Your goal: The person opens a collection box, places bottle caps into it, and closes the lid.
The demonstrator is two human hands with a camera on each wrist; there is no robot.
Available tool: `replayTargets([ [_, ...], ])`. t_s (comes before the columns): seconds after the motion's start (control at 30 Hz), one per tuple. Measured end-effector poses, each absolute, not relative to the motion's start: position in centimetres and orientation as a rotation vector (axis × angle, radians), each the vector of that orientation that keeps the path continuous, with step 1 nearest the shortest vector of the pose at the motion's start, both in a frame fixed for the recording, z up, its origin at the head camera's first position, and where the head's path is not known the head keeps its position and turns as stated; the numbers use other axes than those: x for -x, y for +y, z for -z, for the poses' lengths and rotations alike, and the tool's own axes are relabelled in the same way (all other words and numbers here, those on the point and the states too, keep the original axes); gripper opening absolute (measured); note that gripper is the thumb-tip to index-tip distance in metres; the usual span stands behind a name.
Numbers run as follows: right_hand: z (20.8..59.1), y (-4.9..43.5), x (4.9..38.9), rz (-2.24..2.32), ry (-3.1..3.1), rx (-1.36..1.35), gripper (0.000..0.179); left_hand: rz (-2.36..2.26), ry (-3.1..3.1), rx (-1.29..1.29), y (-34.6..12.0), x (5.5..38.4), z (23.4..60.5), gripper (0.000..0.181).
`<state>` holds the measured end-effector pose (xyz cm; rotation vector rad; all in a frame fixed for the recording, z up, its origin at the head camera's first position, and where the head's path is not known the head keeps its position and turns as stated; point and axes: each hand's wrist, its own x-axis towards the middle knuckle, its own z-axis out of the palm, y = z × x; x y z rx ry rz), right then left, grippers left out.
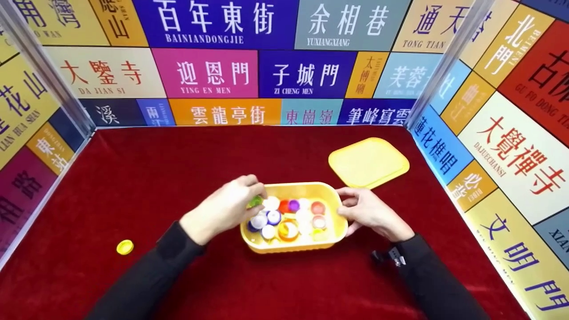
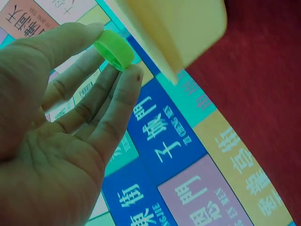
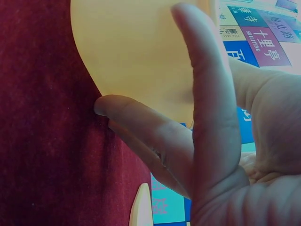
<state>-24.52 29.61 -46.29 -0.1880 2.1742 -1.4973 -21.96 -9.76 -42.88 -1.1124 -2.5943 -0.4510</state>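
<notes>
My left hand (image 1: 226, 202) pinches a green bottle cap (image 2: 115, 49) between thumb and fingertips, at the left end of a yellow plastic box (image 1: 295, 247). In the left wrist view the cap is close beside the box wall. Several bottle caps lie in the box, among them a purple cap (image 1: 294, 205), a red cap (image 1: 318, 207) and an orange cap (image 1: 288, 231), plus white ones. My right hand (image 1: 371, 211) grips the box's right end, its thumb and fingers spread around the wall; the right wrist view shows fingertips (image 3: 107, 104) against the wall's edge.
A yellow lid (image 1: 369, 162) lies on the red cloth (image 1: 200, 155) behind the box, to the right. One yellow cap (image 1: 125, 247) lies apart at the left. Panels with printed signs (image 1: 204, 73) stand around the back and both sides.
</notes>
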Motion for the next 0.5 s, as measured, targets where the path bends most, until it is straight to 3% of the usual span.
replayTargets([
  [0.5, 46.4, 29.8, 24.5, 1.506, 2.175, 0.196, 0.057, 0.505, -2.689, 1.119, -8.2, 22.2, 44.4, 0.025],
])
